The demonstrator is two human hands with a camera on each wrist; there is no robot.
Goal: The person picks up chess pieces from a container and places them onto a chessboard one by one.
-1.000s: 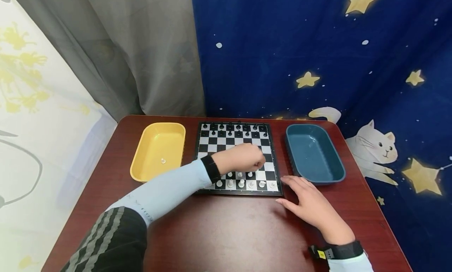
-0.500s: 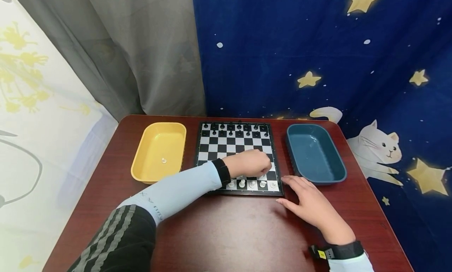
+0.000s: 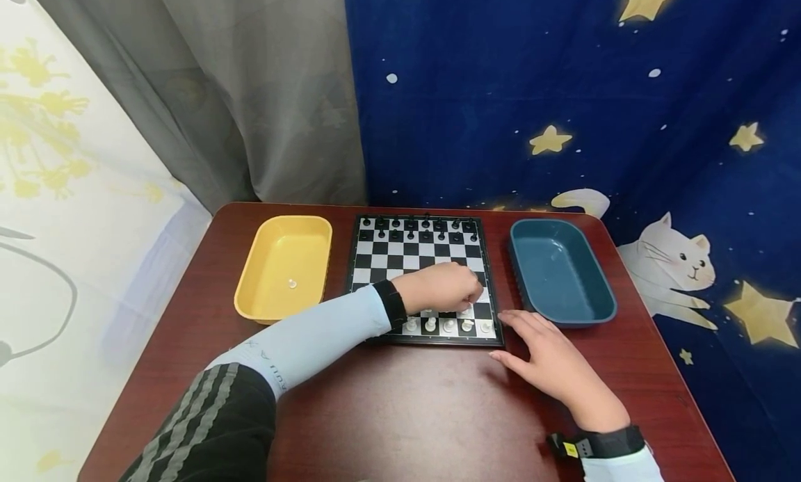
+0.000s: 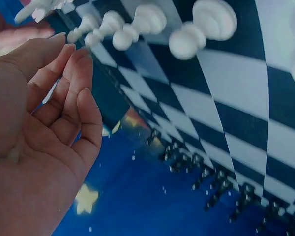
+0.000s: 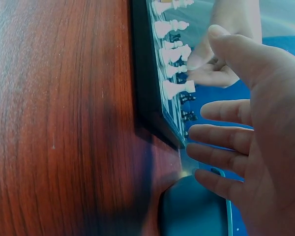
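Your left hand (image 3: 441, 288) has slid toward 4 o'clock over the chessboard (image 3: 418, 256) and now hovers with fingers curled above the white pieces (image 3: 447, 324); whether it pinches one, you cannot tell. Your right hand (image 3: 551, 362) stays flat on the tabletop (image 3: 400, 412), holding nothing.

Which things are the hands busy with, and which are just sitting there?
Busy with: left hand reaching over the white pieces on the chessboard; whether it holds one is hidden.
Just sitting: right hand flat on the table, yellow tray, blue tray, black pieces.
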